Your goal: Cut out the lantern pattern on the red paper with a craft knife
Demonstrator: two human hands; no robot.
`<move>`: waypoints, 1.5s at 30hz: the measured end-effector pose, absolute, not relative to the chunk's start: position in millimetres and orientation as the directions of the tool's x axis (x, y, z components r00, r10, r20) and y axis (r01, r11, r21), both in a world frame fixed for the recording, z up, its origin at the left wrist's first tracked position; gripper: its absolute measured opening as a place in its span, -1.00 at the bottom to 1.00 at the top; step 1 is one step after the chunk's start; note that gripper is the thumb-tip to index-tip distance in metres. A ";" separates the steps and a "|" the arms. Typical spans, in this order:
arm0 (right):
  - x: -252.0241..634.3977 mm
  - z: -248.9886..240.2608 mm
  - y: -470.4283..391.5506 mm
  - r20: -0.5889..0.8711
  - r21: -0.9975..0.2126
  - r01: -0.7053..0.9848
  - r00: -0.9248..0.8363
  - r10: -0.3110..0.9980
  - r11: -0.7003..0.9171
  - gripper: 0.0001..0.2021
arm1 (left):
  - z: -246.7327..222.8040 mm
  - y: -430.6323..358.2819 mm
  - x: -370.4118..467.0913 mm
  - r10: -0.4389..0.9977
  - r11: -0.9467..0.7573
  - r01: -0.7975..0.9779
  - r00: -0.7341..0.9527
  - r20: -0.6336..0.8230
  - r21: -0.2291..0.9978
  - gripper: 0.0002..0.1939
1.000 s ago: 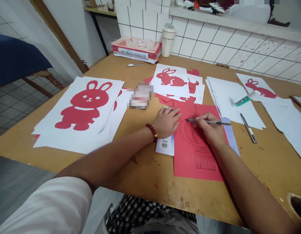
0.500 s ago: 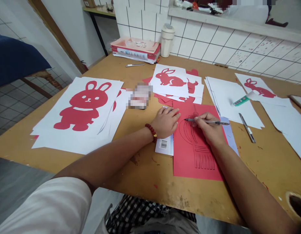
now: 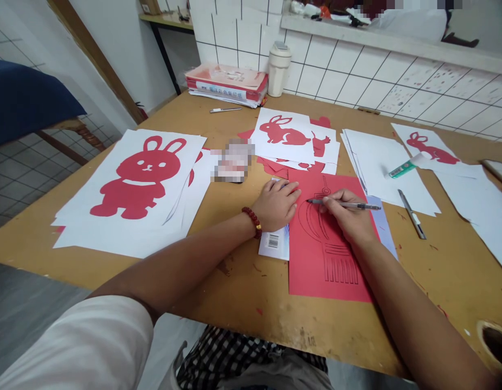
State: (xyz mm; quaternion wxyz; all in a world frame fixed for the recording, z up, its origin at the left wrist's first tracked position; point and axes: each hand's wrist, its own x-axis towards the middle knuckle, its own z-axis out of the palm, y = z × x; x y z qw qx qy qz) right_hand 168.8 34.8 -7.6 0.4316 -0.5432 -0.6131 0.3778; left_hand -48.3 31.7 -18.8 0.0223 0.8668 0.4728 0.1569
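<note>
A sheet of red paper (image 3: pixel 310 265) lies on the table, with a lantern-like shape with a fringe drawn on it in dark lines. My right hand (image 3: pixel 351 216) grips a pen (image 3: pixel 356 205), its tip at the upper left of the rounded outline. Fingers spread, my left hand (image 3: pixel 275 206) rests flat at the paper's left edge, a beaded bracelet on its wrist. Beneath the red sheet, a pale booklet (image 3: pixel 274 246) with a barcode sticks out on both sides.
White sheets bearing red paper rabbits lie left (image 3: pixel 147 173), behind (image 3: pixel 283 132) and right (image 3: pixel 432 146). A glue stick (image 3: pixel 403 168) and a craft knife (image 3: pixel 411 214) are at right. Paper packs (image 3: pixel 226 86) and a white cup (image 3: pixel 279 67) stand by the wall.
The pen tip has shifted very slightly left and down on the red paper. My left hand has stayed in place.
</note>
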 end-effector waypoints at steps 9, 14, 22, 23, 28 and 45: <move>169.3 -7.5 34.6 0.110 -0.936 0.330 -0.058 0.992 0.123 -0.80 | -17.5 31.5 -47.9 0.832 -0.547 0.812 0.499 0.242 0.204 -0.53; 168.4 -6.5 34.2 0.098 -0.943 0.316 -0.045 0.994 0.107 -0.82 | -19.0 31.9 -48.1 0.828 -0.551 0.811 0.501 0.253 0.195 -0.53; 166.6 -2.9 32.0 0.077 -0.948 0.306 -0.051 0.996 0.089 -0.84 | -17.9 31.5 -47.8 0.831 -0.546 0.819 0.502 0.241 0.177 -0.54; 166.2 -2.4 32.0 0.076 -0.947 0.308 -0.049 0.996 0.087 -0.84 | -17.8 31.4 -47.8 0.831 -0.546 0.819 0.503 0.240 0.177 -0.54; 165.2 -1.8 32.5 0.076 -0.942 0.323 -0.053 0.996 0.089 -0.85 | -17.4 31.4 -47.6 0.833 -0.544 0.820 0.502 0.235 0.177 -0.54; 171.3 -11.4 36.2 0.182 -0.969 0.173 0.011 0.983 0.177 -0.82 | -18.3 31.8 -48.1 0.834 -0.545 0.814 0.501 0.230 0.201 -0.53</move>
